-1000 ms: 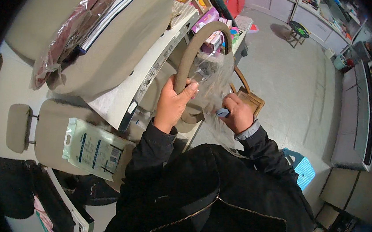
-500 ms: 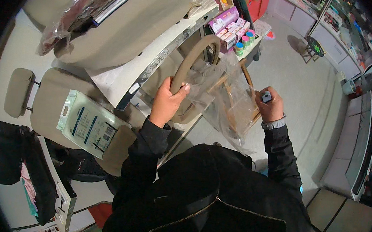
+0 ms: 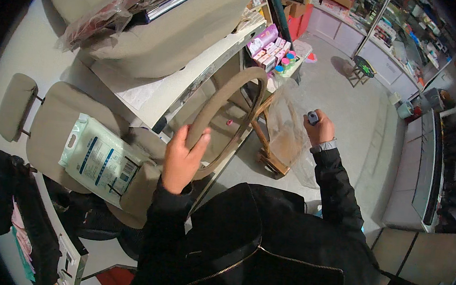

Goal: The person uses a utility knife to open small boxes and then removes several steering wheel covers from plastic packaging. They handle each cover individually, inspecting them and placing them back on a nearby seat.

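Note:
A beige ring, like a steering wheel cover (image 3: 209,113), stands tilted in my left hand (image 3: 182,160), with the thumb and fingers closed round its near left side. To its right, my right hand (image 3: 321,130) makes a fist round a small dark grey tool (image 3: 312,117); only its blunt end shows, so its kind is unclear. Between the ring and my right forearm hangs a crumpled clear plastic bag (image 3: 288,131). Whether either hand touches the bag cannot be made out.
Left of me, a beige car seat (image 3: 74,102) carries a pale green wipes pack (image 3: 102,158). A white counter (image 3: 151,89) runs ahead, with small boxes (image 3: 271,54) at its far end. Behind the bag stands a wooden frame (image 3: 264,135); farther off is a stool (image 3: 362,67).
The ring and my left hand have come lower and to the left in view. The bag now hangs apart from my left hand. My right hand has shifted slightly left, still gripping the tool.

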`<control>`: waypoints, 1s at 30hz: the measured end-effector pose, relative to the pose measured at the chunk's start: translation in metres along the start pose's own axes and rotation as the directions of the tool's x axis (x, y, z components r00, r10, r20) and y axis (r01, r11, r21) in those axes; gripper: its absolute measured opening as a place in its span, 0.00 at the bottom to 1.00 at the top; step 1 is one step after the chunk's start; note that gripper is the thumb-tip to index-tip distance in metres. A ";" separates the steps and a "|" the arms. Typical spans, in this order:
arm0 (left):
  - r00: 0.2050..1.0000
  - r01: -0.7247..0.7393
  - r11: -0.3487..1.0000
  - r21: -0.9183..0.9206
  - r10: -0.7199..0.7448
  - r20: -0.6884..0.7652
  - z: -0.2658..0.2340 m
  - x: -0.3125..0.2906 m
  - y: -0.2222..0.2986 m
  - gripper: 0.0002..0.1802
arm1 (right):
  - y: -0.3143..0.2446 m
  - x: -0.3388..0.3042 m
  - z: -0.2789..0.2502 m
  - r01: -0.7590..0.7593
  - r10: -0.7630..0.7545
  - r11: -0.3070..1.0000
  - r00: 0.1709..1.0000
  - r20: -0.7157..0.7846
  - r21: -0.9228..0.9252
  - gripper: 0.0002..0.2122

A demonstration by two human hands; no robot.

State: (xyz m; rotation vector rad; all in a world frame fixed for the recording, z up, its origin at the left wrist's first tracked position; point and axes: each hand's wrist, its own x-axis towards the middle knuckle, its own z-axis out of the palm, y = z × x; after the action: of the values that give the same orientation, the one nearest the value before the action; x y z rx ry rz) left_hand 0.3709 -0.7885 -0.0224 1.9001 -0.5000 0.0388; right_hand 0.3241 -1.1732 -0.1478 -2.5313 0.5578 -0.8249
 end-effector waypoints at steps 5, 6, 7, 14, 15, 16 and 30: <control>0.998 0.016 0.953 -0.304 -0.035 -0.055 -0.056 -0.047 0.027 0.09 | 0.012 -0.012 0.016 -0.051 0.049 0.998 0.997 0.062 0.030 0.12; 0.997 0.004 0.924 -0.382 -0.032 -0.069 -0.066 -0.053 0.031 0.09 | 0.015 -0.012 0.021 -0.035 0.037 0.999 0.997 0.073 -0.027 0.13; 0.996 0.002 0.857 -0.516 -0.048 -0.076 -0.073 -0.059 0.034 0.09 | 0.018 -0.013 0.025 -0.031 0.033 0.999 0.997 0.065 -0.031 0.14; 0.995 0.014 0.612 -0.791 -0.088 -0.050 -0.059 -0.071 0.049 0.09 | 0.031 0.010 0.048 -0.014 -0.018 0.983 0.984 0.175 0.181 0.14; 0.990 0.039 0.641 -0.766 -0.130 -0.058 -0.047 -0.068 0.052 0.10 | 0.027 0.013 0.053 0.067 -0.074 0.993 0.995 0.064 0.096 0.13; 0.979 0.068 0.658 -0.750 -0.187 -0.075 -0.034 -0.064 0.054 0.10 | 0.024 0.019 0.054 0.042 -0.052 0.981 0.997 0.050 0.188 0.12; 0.961 0.273 0.744 -0.609 -0.244 0.132 0.038 -0.013 0.062 0.18 | 0.014 0.081 0.019 0.163 -0.143 0.944 0.986 -0.090 0.286 0.13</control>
State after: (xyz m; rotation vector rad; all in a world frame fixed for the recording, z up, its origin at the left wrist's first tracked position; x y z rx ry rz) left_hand 0.3291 -0.8372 0.0148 1.2916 -0.2239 -0.3215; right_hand 0.3927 -1.2197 -0.1314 -2.3002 0.2377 -0.9739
